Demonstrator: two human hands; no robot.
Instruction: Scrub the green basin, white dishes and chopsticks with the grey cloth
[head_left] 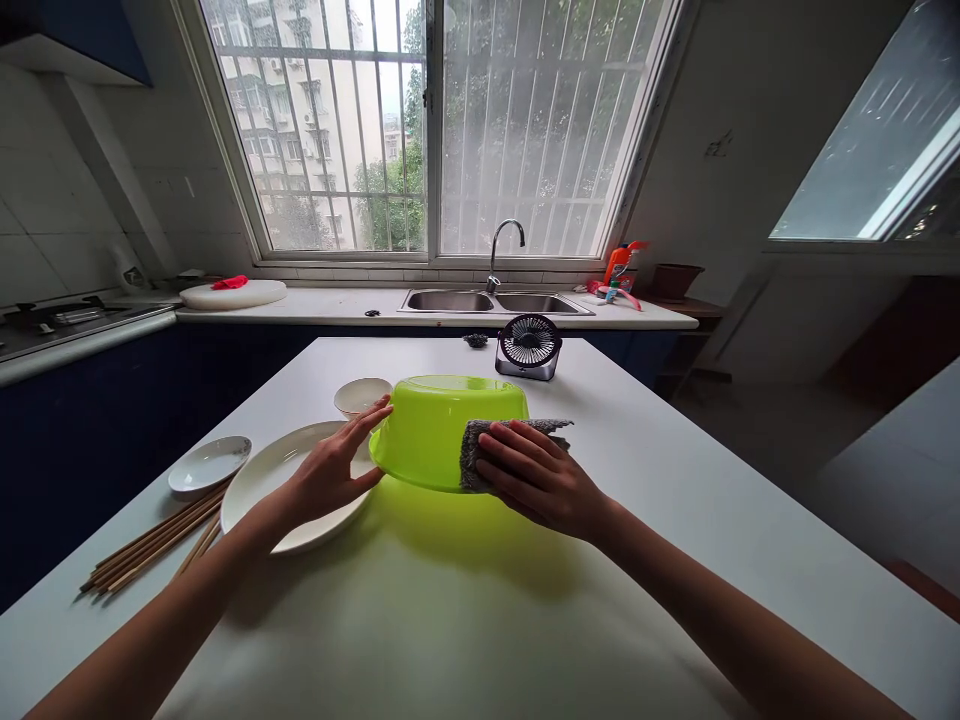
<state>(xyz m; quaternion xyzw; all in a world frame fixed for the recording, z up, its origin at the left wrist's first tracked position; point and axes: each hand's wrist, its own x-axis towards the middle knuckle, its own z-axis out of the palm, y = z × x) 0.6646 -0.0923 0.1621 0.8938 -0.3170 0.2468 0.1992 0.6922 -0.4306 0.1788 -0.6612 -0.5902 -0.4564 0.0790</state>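
Note:
A bright green plastic basin (427, 435) is bottom up over the white table, its wider rim low and a green-tinted shadow below. My left hand (334, 465) grips its left side, fingers along the wall and thumb near the rim. Pressed against the basin's near right wall is a grey cloth (472, 458), held under the bent fingers of my right hand (540, 482). Part of the cloth sticks out beyond my knuckles. A large white plate (255, 485) lies partly hidden behind my left hand, with a small white bowl (362, 396) just beyond it.
Wooden chopsticks (161, 535) and a small white dish (210, 465) lie on the table's left side. At the far end stand a small black fan (529, 347) and a dark scrubber (475, 341). Behind is a counter with a double sink (450, 301) and a round cutting board (255, 294).

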